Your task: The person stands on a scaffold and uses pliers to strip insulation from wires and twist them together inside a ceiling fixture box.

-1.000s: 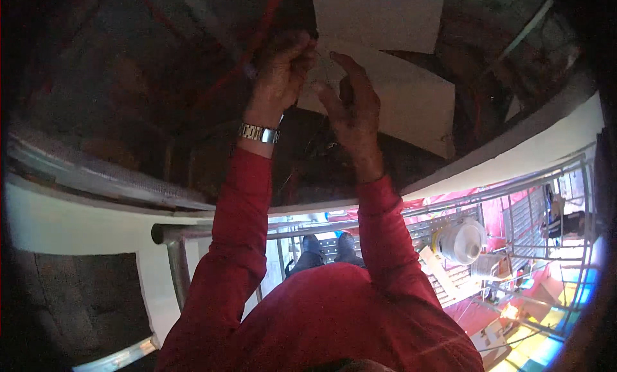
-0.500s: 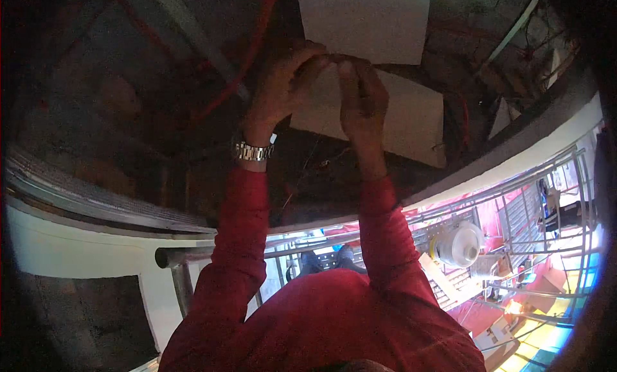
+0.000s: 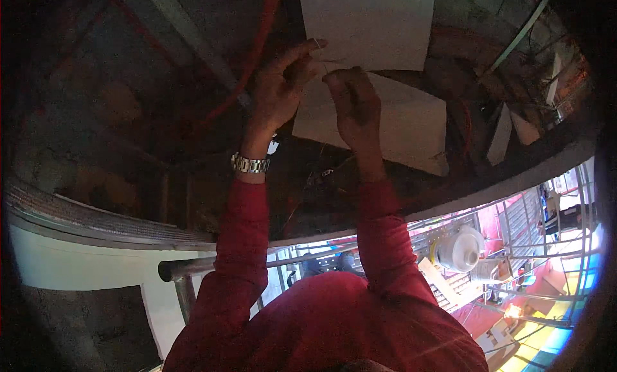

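Observation:
In the dark space above, both my arms reach up in red sleeves. My left hand [image 3: 276, 92], with a metal-band watch [image 3: 250, 164] at the wrist, has its fingers bent and the fingertips drawn together at a thin, pale wire [image 3: 326, 68]. Close by on the right, my right hand [image 3: 357, 108] pinches the same wire between thumb and forefinger. Short ends of it show in the gap between the hands. Behind them are two pale flat panels, an upper panel [image 3: 366, 25] and a tilted lower panel [image 3: 411, 124].
A red conduit [image 3: 254, 51] runs down past my left hand. A pale rod [image 3: 520, 35] slants at the upper right. A curved ledge [image 3: 501, 173] borders the opening below my hands. Metal rails and a white round container [image 3: 459, 248] stand far below at the right.
My hands have drawn slightly apart, the right one a little down and left. The thin wire now shows between the fingertips. The view has shifted slightly.

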Available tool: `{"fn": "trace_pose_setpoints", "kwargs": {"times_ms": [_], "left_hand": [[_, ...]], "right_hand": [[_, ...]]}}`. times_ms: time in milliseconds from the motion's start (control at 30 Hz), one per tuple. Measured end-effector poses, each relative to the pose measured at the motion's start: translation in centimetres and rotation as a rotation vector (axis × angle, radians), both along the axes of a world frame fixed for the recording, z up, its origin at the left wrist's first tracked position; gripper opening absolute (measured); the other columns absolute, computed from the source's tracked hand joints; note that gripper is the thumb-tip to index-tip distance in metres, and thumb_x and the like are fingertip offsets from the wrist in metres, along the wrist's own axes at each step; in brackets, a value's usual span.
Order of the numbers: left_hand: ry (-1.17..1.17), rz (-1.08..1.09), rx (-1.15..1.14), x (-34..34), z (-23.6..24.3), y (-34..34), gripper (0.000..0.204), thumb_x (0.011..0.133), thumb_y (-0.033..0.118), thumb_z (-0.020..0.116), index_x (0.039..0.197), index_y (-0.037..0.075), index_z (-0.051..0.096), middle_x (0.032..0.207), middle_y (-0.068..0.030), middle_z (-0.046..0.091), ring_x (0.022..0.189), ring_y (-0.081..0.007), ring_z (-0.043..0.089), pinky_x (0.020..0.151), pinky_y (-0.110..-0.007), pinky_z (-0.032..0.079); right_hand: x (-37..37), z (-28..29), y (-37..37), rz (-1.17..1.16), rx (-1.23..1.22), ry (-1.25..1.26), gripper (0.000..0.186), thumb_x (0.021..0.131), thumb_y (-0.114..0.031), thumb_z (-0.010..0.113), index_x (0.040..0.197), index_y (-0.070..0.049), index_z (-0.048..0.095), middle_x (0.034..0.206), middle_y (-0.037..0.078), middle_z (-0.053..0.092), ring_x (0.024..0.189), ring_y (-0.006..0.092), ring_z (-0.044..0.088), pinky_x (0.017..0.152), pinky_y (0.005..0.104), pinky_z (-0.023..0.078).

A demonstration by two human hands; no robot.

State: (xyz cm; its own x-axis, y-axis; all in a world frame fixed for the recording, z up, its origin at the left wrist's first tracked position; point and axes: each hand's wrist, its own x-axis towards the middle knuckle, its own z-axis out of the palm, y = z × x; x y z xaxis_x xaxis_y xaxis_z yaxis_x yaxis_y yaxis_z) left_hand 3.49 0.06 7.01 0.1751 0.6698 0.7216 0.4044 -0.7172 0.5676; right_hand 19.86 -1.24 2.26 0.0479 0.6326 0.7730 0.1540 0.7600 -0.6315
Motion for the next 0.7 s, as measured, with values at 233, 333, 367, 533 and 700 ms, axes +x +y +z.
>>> {"fn": "trace_pose_setpoints", "kwargs": {"times_ms": [233,333,367,533,700], "left_hand": [[-0.053,-0.123,-0.11,-0.5,0.9,-0.6,0.029,0.102,0.03,0.064,0.121,0.009,0.07,0.122,-0.0073,0.071,0.117,-0.0197,0.066,0.099,-0.037,0.051],[-0.086,-0.1,-0.086,-0.6,1.3,-1.3,0.037,0.101,0.041,0.064,0.119,0.009,0.07,0.11,-0.0071,0.075,0.101,-0.0181,0.071,0.088,-0.035,0.055],[-0.084,-0.109,-0.084,-0.5,1.2,-1.2,0.037,0.101,0.041,0.064,0.119,0.009,0.07,0.11,-0.0071,0.075,0.101,-0.0181,0.071,0.088,-0.035,0.055],[-0.123,-0.102,-0.022,-0.8,1.1,-0.9,0.034,0.102,0.04,0.064,0.119,0.01,0.069,0.108,-0.0071,0.074,0.102,-0.0181,0.071,0.091,-0.037,0.054],[-0.093,-0.067,-0.188,-0.9,2.3,-2.4,0.028,0.101,0.026,0.065,0.123,0.008,0.068,0.122,-0.0064,0.071,0.116,-0.0206,0.065,0.102,-0.039,0.048]], "right_hand": [[0.4,0.0,0.5,-0.069,0.139,-0.088,0.021,0.106,-0.026,0.059,0.106,-0.006,0.067,0.089,0.006,0.061,0.078,0.0156,0.055,0.073,0.0325,0.048],[-0.2,1.0,-0.2,-0.094,0.096,-0.128,0.023,0.106,-0.027,0.059,0.107,-0.006,0.067,0.09,0.006,0.062,0.077,0.0154,0.055,0.071,0.0323,0.047],[-0.4,1.6,-0.5,-0.061,0.107,-0.106,0.021,0.104,-0.022,0.06,0.104,-0.003,0.066,0.089,0.01,0.061,0.077,0.0201,0.057,0.071,0.0346,0.048],[-2.2,2.0,-0.3,-0.036,0.025,0.033,0.024,0.106,-0.021,0.056,0.099,0.001,0.064,0.086,0.014,0.06,0.077,0.0251,0.058,0.07,0.0384,0.048],[-3.0,3.1,-1.1,-0.203,-0.009,0.036,0.024,0.106,-0.023,0.054,0.1,0.0,0.061,0.087,0.016,0.059,0.074,0.0278,0.058,0.069,0.0399,0.048]]}}
